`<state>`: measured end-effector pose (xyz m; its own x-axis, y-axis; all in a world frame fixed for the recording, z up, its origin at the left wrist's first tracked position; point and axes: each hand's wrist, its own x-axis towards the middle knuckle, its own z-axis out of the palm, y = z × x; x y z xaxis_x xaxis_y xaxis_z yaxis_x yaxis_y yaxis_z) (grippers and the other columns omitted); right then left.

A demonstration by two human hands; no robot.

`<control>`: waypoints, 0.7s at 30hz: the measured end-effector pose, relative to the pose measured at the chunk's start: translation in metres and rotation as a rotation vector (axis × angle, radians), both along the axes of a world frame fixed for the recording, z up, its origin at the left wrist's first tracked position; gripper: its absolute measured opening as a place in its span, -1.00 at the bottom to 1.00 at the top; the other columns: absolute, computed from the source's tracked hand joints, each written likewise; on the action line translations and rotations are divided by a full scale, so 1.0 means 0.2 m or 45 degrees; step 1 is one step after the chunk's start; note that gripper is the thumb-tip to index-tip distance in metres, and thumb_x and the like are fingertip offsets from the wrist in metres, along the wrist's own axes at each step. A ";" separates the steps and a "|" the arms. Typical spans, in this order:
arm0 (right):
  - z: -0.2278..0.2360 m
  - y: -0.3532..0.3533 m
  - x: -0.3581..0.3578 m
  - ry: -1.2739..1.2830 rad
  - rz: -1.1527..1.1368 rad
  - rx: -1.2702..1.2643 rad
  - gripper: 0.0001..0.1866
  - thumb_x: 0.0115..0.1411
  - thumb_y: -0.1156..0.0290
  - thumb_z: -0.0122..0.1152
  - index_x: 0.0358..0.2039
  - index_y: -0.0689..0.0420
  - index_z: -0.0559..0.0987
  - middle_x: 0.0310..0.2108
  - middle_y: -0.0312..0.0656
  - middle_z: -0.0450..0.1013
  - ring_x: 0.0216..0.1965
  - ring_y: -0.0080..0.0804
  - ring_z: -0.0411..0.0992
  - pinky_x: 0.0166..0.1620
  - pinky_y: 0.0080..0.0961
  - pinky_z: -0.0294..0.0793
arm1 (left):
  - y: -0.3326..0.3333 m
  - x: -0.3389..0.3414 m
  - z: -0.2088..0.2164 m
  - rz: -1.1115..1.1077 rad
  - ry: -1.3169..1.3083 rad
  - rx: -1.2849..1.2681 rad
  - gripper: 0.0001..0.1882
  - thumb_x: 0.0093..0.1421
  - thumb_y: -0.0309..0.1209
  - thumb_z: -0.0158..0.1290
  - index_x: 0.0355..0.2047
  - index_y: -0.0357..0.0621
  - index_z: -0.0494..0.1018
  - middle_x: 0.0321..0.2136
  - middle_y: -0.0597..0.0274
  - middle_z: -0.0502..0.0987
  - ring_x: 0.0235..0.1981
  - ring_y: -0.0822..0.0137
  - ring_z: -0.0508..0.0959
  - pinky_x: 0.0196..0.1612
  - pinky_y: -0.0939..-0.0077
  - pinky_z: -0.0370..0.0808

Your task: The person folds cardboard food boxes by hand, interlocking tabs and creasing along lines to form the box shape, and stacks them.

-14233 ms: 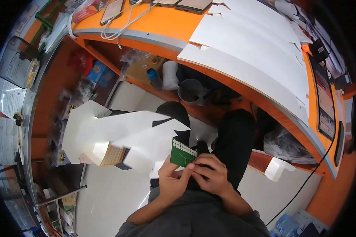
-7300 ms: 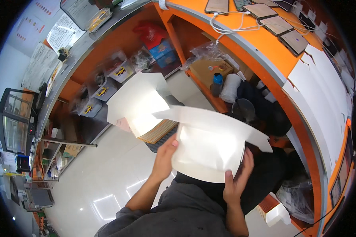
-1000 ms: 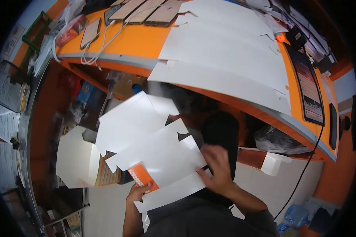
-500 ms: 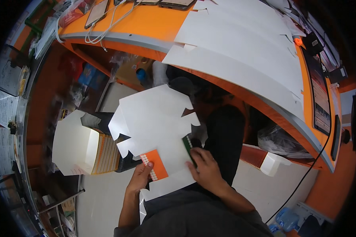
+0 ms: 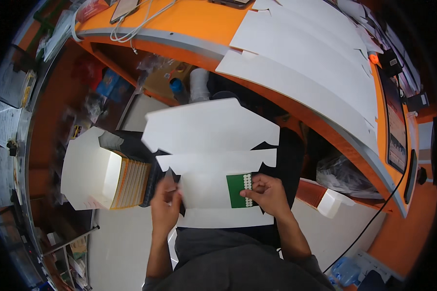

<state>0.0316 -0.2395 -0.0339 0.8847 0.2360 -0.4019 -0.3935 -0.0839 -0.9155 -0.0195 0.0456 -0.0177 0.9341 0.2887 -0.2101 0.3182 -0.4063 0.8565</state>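
Observation:
A white die-cut cardboard blank (image 5: 209, 189) lies across my lap, creased, with notches in its sides. Its far panel (image 5: 211, 127) tilts up. At the blank's right side lies a green square piece (image 5: 236, 191) with a row of white dots along its outer edge. My right hand (image 5: 268, 195) pinches that edge, thumb on the dots and fingers curled. My left hand (image 5: 165, 202) is curled at the blank's left edge, thumb and fingers together around a side flap that it mostly hides. Whether the orange piece is behind that hand, I cannot tell.
To the left stands a stack of nested cardboard boxes (image 5: 131, 182). Flat white sheets (image 5: 306, 63) overhang the orange desk (image 5: 199, 19) ahead. A black cable (image 5: 369, 230) hangs at the right, near a box (image 5: 325, 199) on the floor.
The orange piece has gone from sight at my left hand. The green piece now faces up more fully, with my right hand at its outer edge. The blank has turned squarer to me.

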 end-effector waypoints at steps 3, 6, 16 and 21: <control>-0.05 0.00 -0.01 -0.002 -0.047 -0.002 -0.83 0.12 0.61 0.45 -0.35 0.29 0.57 -0.49 -0.30 0.57 -0.46 -0.77 0.45 -0.39 -0.75 0.39 | -0.12 -0.02 0.07 0.153 -0.548 0.635 -0.71 0.17 -0.63 0.20 -0.09 -0.36 0.46 -0.12 -0.05 0.56 -0.21 0.24 0.62 -0.27 0.46 0.56; 0.01 0.02 -0.01 -0.103 0.032 -0.227 -0.85 0.20 0.44 0.41 -0.29 0.23 0.65 -0.49 -0.23 0.60 -0.48 -0.74 0.49 -0.40 -0.64 0.44 | -0.33 -0.03 0.22 -0.213 -0.277 0.006 -0.53 0.16 -0.62 0.24 0.08 -0.36 0.41 -0.08 -0.01 0.54 -0.10 0.29 0.60 -0.06 0.43 0.57; 0.21 -0.15 0.03 -0.305 0.000 0.207 -0.45 0.21 0.50 0.36 0.21 0.24 0.46 -0.04 -0.01 0.58 -0.12 -0.28 0.59 -0.01 -0.38 0.59 | -0.38 0.18 0.07 0.031 -0.083 -0.893 -0.71 0.31 -0.59 0.15 0.02 -0.36 0.43 -0.10 0.11 0.63 -0.06 0.40 0.60 -0.03 0.55 0.53; 0.08 0.00 -0.22 -0.507 -0.539 0.390 -0.06 -0.04 0.72 0.49 0.34 0.26 0.22 0.05 0.03 0.45 -0.03 -0.09 0.56 0.04 -0.24 0.62 | -0.39 0.21 0.09 0.306 -0.175 -1.005 -0.76 0.33 -0.59 0.13 -0.02 -0.33 0.44 -0.07 0.08 0.63 -0.07 0.41 0.61 0.00 0.55 0.52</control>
<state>-0.0122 -0.2386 -0.0186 0.9935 -0.1137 0.0056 0.0387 0.2912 -0.9559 0.0234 -0.0322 -0.0005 0.8979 0.2990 -0.3230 0.1917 0.3949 0.8985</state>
